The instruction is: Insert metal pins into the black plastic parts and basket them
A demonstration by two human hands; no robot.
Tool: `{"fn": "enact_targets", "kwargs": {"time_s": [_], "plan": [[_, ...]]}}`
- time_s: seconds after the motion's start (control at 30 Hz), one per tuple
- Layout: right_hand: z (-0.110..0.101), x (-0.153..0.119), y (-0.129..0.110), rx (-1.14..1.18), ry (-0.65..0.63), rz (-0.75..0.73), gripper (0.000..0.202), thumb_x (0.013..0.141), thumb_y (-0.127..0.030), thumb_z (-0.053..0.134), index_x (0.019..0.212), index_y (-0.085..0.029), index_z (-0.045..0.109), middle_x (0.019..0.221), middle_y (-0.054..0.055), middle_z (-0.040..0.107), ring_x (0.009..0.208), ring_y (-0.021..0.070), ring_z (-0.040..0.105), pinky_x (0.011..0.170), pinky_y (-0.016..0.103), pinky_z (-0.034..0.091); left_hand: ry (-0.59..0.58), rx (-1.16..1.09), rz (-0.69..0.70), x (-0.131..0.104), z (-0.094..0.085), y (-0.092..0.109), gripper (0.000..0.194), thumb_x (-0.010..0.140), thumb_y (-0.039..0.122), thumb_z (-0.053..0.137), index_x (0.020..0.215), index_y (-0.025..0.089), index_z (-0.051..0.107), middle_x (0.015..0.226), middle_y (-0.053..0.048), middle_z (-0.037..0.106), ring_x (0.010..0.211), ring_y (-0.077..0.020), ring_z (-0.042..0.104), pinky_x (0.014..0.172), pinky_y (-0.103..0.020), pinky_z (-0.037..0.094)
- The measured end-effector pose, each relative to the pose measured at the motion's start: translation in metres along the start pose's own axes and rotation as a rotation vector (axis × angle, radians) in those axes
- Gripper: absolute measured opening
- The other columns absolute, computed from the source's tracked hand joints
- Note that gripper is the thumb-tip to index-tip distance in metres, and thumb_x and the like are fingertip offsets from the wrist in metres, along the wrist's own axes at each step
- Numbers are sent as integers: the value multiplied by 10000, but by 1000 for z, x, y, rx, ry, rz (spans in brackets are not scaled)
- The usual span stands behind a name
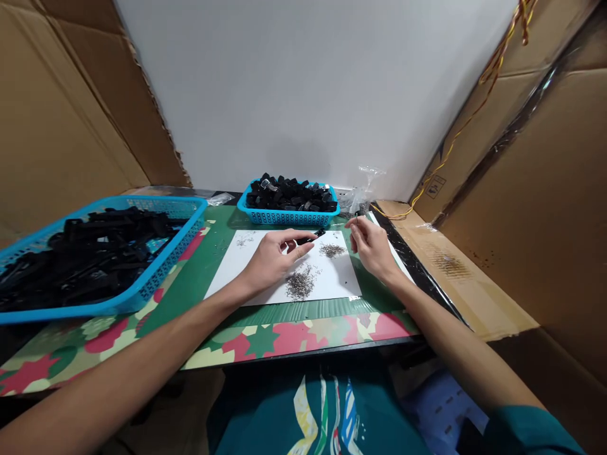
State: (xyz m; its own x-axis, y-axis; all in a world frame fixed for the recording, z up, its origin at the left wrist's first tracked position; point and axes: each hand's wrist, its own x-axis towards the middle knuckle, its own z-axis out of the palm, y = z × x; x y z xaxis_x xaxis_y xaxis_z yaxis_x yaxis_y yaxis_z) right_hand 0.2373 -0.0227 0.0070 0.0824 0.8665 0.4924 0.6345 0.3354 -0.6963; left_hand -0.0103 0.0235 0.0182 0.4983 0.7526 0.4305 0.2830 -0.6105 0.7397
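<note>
Your left hand (270,262) was out over the white sheet (227,278), its thumb and fingers brought close together around a small black piece (319,233). That piece sat at the fingertips, above the sheet and near its far edge, with one end poking out toward your right hand (373,246). Your right hand was just past the sheet's right edge, well apart from the left, with its fingers curled in toward the thumb. Something small and dark showed at its fingertips, but you could not tell from this view what it was or whether those fingers had hold of it.

On the sheet lay two heaps of tiny metallic bits: the larger heap (300,284) nearer to you, just beside your left wrist, and the smaller heap (332,250) farther back, between your two hands. A thin scatter of bits (245,240) lay at the far left corner.

The sheet rested on the green counter (190,278), whose near edge carried a camouflage-like pattern. Behind the sheet stood a small blue basket (289,218) full of black pieces (291,194). To your left was a large blue basket (164,275) heaped with longer black parts (95,259). Clear plastic (353,201) lay crumpled beside the small basket.
</note>
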Motion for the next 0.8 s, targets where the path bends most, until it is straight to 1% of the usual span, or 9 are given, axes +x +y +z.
{"fn": "enact_targets", "kwargs": {"time_s": [0.07,0.17,0.27,0.33,0.43,0.5,0.57,0.67,0.8], "plan": [[1,0,2,-20,-75,-18,280,1048,-340,431,989,-200,667,705,8,613,610,161,523,623,282,385,6,-13,-47,0,0,-2,339,943,425,703,1149,177,808,1014,-76,798,719,-141,576,633,-272,430],[6,0,3,-18,-210,-46,267,1014,-281,455,948,-187,696,762,18,638,659,160,525,637,275,357,-15,-57,-107,0,2,-5,353,947,424,691,1171,168,788,981,-63,778,676,-123,533,614,-268,417],[13,-3,2,-63,-342,-30,240,976,-288,532,897,-176,729,729,10,639,653,154,509,622,271,334,-42,-83,-107,0,4,-6,351,984,429,627,1186,174,760,999,-57,756,762,-142,579,653,-269,438],[17,-5,1,-84,-400,-15,212,944,-312,603,889,-169,749,692,0,628,628,145,489,604,268,326,-57,-92,-92,0,5,-6,336,1012,420,575,1167,174,743,1006,-55,741,832,-156,608,702,-275,461],[20,-8,-1,-45,-461,-4,205,907,-334,672,870,-160,772,634,-19,583,593,128,437,578,262,311,-79,-106,-63,-1,7,-7,303,1022,407,550,1121,173,714,1025,-54,726,873,-162,617,755,-282,478],[22,-9,-1,-14,-491,1,212,897,-343,692,848,-158,783,589,-39,515,574,118,385,560,262,284,-94,-99,-46,-1,7,-7,285,1017,409,552,1086,173,697,1016,-50,714,852,-158,605,744,-279,470],[24,-10,-1,-3,-508,1,196,883,-334,710,853,-160,794,573,-52,479,568,111,359,555,261,269,-102,-80,-41,-2,8,-7,277,1011,410,554,1055,172,689,982,-41,700,805,-148,581,715,-272,451],[27,-10,1,-15,-522,8,158,869,-305,722,869,-166,795,577,-57,488,567,106,370,559,258,274,-114,-66,-68,-2,9,-5,268,1000,401,561,1032,168,689,936,-29,681,741,-132,543,676,-264,420],[25,-8,1,15,-549,0,140,873,-275,697,801,-163,739,587,-56,480,577,107,383,562,259,268,-128,-59,-107,-2,9,-2,264,991,392,564,1029,164,693,896,-20,660,704,-126,510,652,-265,399]]}}
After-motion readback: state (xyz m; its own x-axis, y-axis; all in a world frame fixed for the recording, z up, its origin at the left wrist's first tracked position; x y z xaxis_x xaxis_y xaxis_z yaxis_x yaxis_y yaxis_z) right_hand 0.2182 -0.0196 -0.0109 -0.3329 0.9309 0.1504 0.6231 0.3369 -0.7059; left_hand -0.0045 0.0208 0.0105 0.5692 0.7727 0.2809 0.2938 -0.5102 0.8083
